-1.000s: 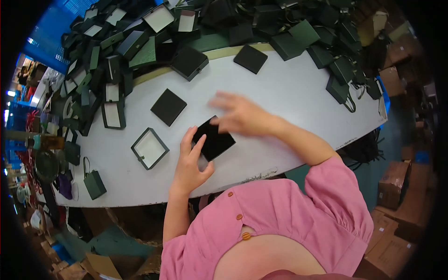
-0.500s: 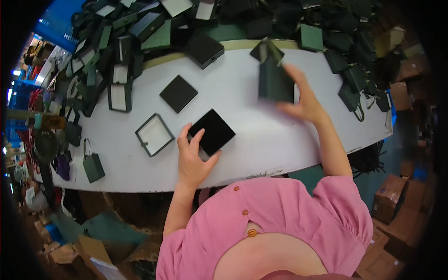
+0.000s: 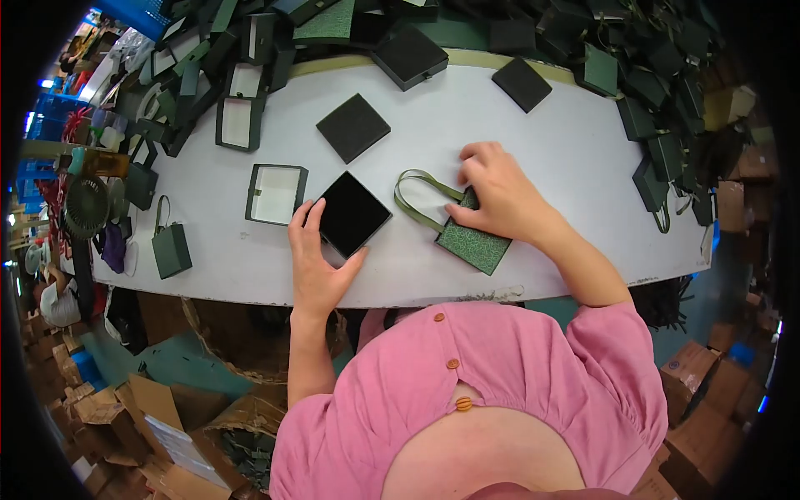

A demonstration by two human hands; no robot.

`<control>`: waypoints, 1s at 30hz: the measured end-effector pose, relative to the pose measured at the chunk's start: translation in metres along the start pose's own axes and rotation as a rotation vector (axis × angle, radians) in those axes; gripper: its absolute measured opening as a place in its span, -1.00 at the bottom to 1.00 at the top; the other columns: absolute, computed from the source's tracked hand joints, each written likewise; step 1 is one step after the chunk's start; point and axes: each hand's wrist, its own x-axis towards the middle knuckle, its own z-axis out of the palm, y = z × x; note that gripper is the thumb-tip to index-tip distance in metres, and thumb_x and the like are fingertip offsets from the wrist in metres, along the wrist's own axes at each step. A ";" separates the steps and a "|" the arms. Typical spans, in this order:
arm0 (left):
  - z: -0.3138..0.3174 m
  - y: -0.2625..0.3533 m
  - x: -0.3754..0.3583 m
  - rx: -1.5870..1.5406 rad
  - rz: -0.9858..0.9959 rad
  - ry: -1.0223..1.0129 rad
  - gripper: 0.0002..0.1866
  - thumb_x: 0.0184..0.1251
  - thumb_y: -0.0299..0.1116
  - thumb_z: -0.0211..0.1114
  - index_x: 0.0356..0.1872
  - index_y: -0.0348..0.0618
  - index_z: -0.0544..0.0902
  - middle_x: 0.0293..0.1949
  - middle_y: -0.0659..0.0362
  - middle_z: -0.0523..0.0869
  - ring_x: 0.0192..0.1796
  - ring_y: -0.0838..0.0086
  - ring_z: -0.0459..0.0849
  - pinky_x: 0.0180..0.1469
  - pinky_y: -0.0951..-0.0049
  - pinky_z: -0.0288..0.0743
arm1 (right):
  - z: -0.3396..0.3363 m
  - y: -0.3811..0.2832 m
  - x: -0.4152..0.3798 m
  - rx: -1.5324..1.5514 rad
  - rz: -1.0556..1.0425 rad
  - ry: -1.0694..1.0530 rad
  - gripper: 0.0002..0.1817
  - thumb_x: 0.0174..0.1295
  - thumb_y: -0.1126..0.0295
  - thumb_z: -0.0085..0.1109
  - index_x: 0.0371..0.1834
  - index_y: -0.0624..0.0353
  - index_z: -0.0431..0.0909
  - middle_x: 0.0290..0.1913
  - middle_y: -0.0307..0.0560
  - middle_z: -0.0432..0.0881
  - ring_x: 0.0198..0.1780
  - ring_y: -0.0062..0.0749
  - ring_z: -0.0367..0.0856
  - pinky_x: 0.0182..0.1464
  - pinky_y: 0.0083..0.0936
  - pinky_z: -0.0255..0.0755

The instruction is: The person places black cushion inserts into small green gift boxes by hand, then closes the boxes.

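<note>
My left hand (image 3: pixel 321 267) holds a square box with a black inside (image 3: pixel 356 215) by its left corner, fingers on one side and thumb on the other. Against that hand's fingertips sits a white-lined tray (image 3: pixel 277 194) with a dark green rim. To the right, my right hand (image 3: pixel 504 196) is closed on a speckled green gift box (image 3: pixel 475 244). Its green ribbon handle (image 3: pixel 408 200) loops out to the left over the table. A flat black square piece (image 3: pixel 353 127) lies just beyond the black-lined box.
Dark green boxes (image 3: pixel 325 23) pile up along the table's (image 3: pixel 417 125) far edge, with more bags and boxes (image 3: pixel 646 125) at right. A black box (image 3: pixel 409 57) and a black square (image 3: pixel 522 84) lie farther back. One small green bag (image 3: pixel 172 250) stands at left.
My right hand has come down and left with the green gift box, which now lies lower with its ribbon spread leftward. My left hand stays on the black-lined box. The camera view has shifted.
</note>
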 end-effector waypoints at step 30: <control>0.084 0.051 0.116 -0.022 0.326 -0.599 -0.75 0.44 -0.17 0.41 -0.14 -0.14 0.81 0.54 -0.11 0.38 0.68 -0.19 0.05 0.63 -0.29 -0.10 | 0.027 -0.010 -0.041 0.089 -0.153 0.199 0.23 -0.04 0.09 0.65 0.65 0.32 0.09 0.35 0.13 0.45 0.41 0.06 0.41 0.48 -0.01 0.24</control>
